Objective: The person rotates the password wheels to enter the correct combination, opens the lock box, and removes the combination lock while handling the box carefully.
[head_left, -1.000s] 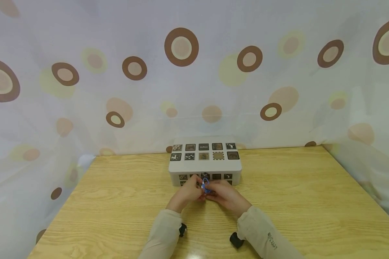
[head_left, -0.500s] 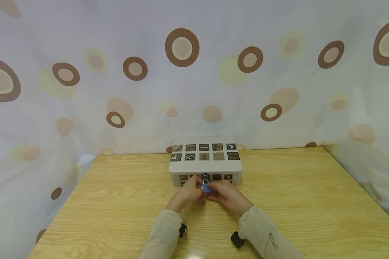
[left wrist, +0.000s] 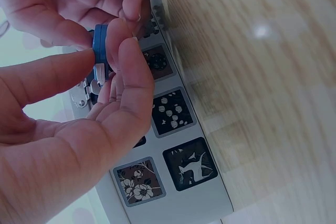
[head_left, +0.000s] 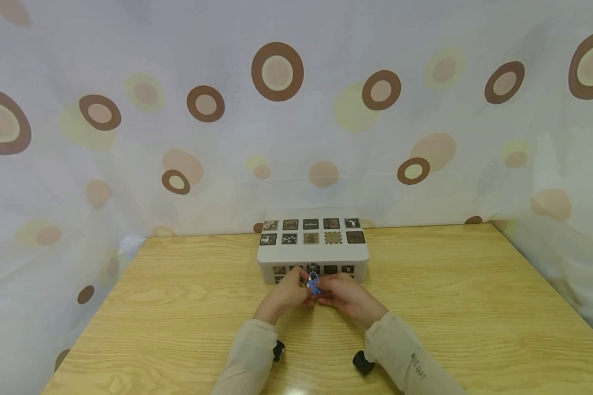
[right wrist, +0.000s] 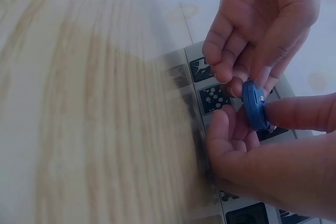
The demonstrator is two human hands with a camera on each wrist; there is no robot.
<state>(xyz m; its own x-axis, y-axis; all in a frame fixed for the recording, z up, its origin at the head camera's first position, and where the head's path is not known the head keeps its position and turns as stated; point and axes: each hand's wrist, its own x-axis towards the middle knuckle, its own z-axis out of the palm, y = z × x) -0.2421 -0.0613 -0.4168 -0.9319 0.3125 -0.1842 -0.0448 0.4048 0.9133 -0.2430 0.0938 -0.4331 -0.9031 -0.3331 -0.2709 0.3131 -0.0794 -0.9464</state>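
Observation:
A small blue padlock (head_left: pixel 314 287) with a blue shackle stands up between both hands, close in front of a white box (head_left: pixel 311 252). My left hand (head_left: pixel 287 291) pinches it from the left; in the left wrist view, thumb and fingertips press its two sides near a silvery part. From the right, my right hand (head_left: pixel 348 296) holds it too. The right wrist view shows that thumb against the padlock (right wrist: pixel 254 106) and the other fingers curled below. A metal clasp (head_left: pixel 313 267) is on the box front, just above the shackle.
The box bears dark picture squares on lid and front and stands at the back of the wooden table (head_left: pixel 188 307). Behind it hangs a white curtain (head_left: pixel 227 153) with brown circles. Black wrist devices (head_left: pixel 362 362) sit under both sleeves.
My right hand has shifted slightly right and its thumb has moved on the padlock, so more of the blue body shows. The left hand and box have stayed in place.

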